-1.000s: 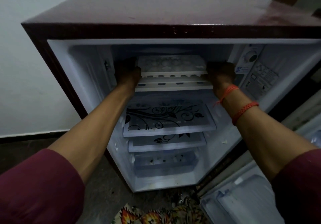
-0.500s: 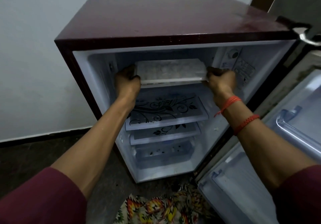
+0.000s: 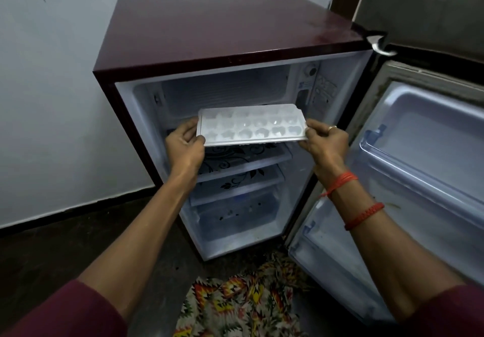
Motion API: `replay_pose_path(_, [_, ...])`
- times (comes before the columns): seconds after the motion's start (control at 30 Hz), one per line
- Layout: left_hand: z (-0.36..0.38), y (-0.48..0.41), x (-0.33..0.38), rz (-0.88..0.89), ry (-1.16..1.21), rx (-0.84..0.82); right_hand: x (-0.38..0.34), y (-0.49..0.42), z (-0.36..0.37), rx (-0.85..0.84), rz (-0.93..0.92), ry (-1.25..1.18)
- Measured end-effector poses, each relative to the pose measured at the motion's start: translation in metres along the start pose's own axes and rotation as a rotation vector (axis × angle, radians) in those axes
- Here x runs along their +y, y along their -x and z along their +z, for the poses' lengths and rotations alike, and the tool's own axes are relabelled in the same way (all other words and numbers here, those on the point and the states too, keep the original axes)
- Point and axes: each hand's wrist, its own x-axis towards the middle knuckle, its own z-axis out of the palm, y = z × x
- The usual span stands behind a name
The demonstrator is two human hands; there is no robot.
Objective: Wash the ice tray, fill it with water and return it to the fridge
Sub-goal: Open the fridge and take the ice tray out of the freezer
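Two-handed, holding the white ice tray [image 3: 251, 124] out in front of the open fridge [image 3: 230, 27], level with the mouth of its top compartment and above the flower-printed shelf [image 3: 235, 157]. Gripping the tray's left short end with the left hand [image 3: 184, 143], thumb on the rim and fingers curled beneath. Grasping the right short end with the right hand [image 3: 327, 140] in the same manner, thumb over the edge, fingers wrapped under. Carrying the tray nearly flat, near long edge dipping a little toward the camera, cavities facing up in three rows. Being unable to tell from this view whether those frosty-looking cavities hold ice. Wearing a ring [image 3: 332, 127] on the right hand and two red thread bands [image 3: 340, 181] round the right forearm; showing maroon sleeves [image 3: 65, 313] at both lower corners. Facing a maroon cabinet set against a pale wall [image 3: 52, 75], with the door [image 3: 419, 153] swung wide to the right, white inner bins turned toward the camera. Looking down past a second printed shelf [image 3: 235, 187] and a clear drawer [image 3: 235, 219] at the cabinet's bottom. Standing over a dark floor [image 3: 65, 245], a bright patterned cloth [image 3: 235, 305] lying just before the fridge's foot.
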Motion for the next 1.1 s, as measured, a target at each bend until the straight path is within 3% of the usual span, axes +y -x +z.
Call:
replay_pose_path(0.57, [-0.010,0.142,-0.006,-0.034,0.016,-0.140,-0.009,0.131,-0.139,0.114,0.142,-0.175])
replay_pose_path(1.1, [0.061,0.307,-0.014,-0.055,-0.021,-0.501,0.002,0.258,-0.343,0.506,0.218,-0.252])
